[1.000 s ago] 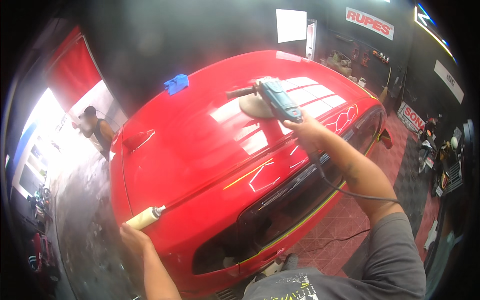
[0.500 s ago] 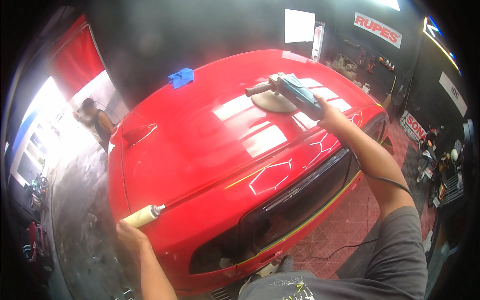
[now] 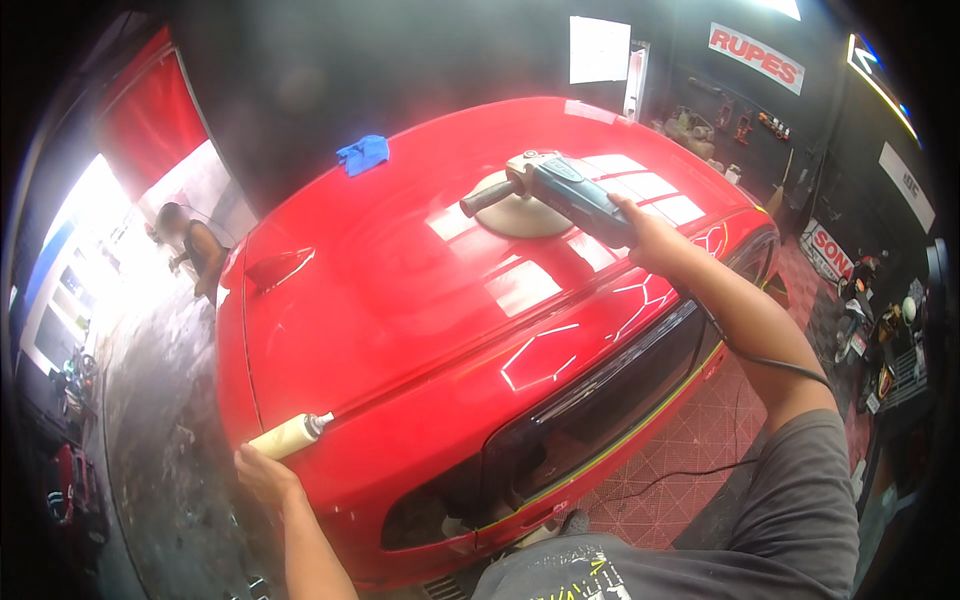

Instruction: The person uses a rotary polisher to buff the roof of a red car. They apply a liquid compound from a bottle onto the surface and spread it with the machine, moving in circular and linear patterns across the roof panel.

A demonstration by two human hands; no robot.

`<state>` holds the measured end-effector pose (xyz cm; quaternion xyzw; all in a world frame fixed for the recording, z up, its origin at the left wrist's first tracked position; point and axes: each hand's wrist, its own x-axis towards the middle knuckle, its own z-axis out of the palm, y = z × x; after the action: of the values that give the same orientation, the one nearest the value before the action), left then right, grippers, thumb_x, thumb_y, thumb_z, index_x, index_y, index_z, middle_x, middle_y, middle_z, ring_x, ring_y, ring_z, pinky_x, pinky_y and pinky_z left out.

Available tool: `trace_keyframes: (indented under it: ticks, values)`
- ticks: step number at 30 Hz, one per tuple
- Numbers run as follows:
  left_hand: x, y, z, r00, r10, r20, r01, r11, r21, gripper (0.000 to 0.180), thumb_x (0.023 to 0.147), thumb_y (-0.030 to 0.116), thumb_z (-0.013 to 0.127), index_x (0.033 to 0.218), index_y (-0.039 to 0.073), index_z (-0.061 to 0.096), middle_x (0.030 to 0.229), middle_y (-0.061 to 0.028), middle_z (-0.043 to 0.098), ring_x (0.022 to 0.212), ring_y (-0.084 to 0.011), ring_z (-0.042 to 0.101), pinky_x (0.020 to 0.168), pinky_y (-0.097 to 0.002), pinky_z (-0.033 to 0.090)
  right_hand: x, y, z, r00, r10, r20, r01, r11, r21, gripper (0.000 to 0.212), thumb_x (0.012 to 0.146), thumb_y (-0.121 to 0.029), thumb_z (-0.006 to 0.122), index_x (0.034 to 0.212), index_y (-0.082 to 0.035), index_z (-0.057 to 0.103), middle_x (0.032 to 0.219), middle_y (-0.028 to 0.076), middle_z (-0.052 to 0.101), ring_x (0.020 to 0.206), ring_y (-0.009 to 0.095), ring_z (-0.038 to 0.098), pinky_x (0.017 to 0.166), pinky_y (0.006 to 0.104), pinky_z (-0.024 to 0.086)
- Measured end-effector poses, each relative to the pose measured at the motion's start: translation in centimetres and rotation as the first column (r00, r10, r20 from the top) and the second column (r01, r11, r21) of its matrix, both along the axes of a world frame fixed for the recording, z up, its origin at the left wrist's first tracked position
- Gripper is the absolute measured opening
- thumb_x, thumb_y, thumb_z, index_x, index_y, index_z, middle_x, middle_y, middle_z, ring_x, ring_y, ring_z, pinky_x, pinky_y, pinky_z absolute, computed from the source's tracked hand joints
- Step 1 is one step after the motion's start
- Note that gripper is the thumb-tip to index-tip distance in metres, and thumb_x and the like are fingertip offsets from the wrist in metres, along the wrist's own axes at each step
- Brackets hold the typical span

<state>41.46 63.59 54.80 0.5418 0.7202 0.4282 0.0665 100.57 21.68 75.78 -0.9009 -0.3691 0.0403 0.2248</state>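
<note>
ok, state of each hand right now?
Left hand: closed, holding a pale yellow bottle by the end away from its nozzle.
Right hand: closed, holding the teal polisher by its rear end.

**Polisher (image 3: 578, 198) Mid-Roof, Bottle (image 3: 285, 438) at the Near Left**

The polisher's pad (image 3: 520, 218) is on the car roof (image 3: 360, 320), with the right hand (image 3: 655, 240) at the tool's right end. The left hand (image 3: 268, 477) holds the bottle at the roof's near left corner. A cloth (image 3: 363, 155) lies on the far edge, left of the polisher and beyond it. The fin antenna (image 3: 280, 268) stands between cloth and bottle. A co-worker (image 3: 205, 248) is beyond the car's left end; a side window (image 3: 590, 385) lies below the roof's near edge.
</note>
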Motion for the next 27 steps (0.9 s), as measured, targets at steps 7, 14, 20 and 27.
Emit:
trace_keyframes:
  ticks: [7,14,20,27]
  values:
    - [-0.9,0.9,-0.8,1.000,-0.024,0.003,0.024,0.997,-0.070,0.079,0.109,0.078,0.027,0.151,0.020,0.060,0.150,-0.0112,0.063,0.140,-0.0347,0.057,0.114,-0.0576,0.043,-1.0,1.0,-0.3,0.995,0.097,0.005,-0.097,0.994,0.054,0.101,0.085,0.015,0.062,0.174,-0.020,0.030,0.131,0.029,0.072,0.122,0.042,0.073,0.100,0.0442,0.057]
    - [0.1,-0.5,0.7,1.000,0.019,0.013,-0.018,0.998,-0.066,0.078,0.109,0.077,0.028,0.149,0.019,0.062,0.149,-0.0115,0.063,0.140,-0.0349,0.058,0.113,-0.0574,0.043,-3.4,2.8,0.9,0.987,0.160,-0.019,-0.159,0.987,0.015,0.101,0.086,0.015,0.063,0.175,-0.019,0.028,0.131,0.029,0.072,0.123,0.042,0.073,0.099,0.0450,0.058]
    - [0.7,-1.9,2.4,0.997,-0.036,0.068,0.038,0.999,-0.025,0.078,0.110,0.066,0.033,0.148,0.005,0.063,0.147,-0.0235,0.064,0.134,-0.0443,0.062,0.111,-0.0575,0.047,-5.0,3.3,1.0,0.968,0.251,-0.026,-0.250,0.968,0.031,0.102,0.083,0.018,0.062,0.174,-0.016,0.031,0.129,0.029,0.073,0.119,0.041,0.075,0.096,0.0450,0.060]
    - [0.1,-0.9,0.7,1.000,-0.007,-0.005,0.007,1.000,-0.018,0.076,0.112,0.067,0.033,0.151,0.008,0.060,0.150,-0.0215,0.062,0.137,-0.0416,0.060,0.112,-0.0552,0.047,-9.1,6.1,0.0,0.964,0.264,0.020,-0.261,0.960,-0.097,0.096,0.087,0.009,0.063,0.173,-0.022,0.032,0.117,0.029,0.074,0.106,0.046,0.075,0.087,0.0523,0.060]
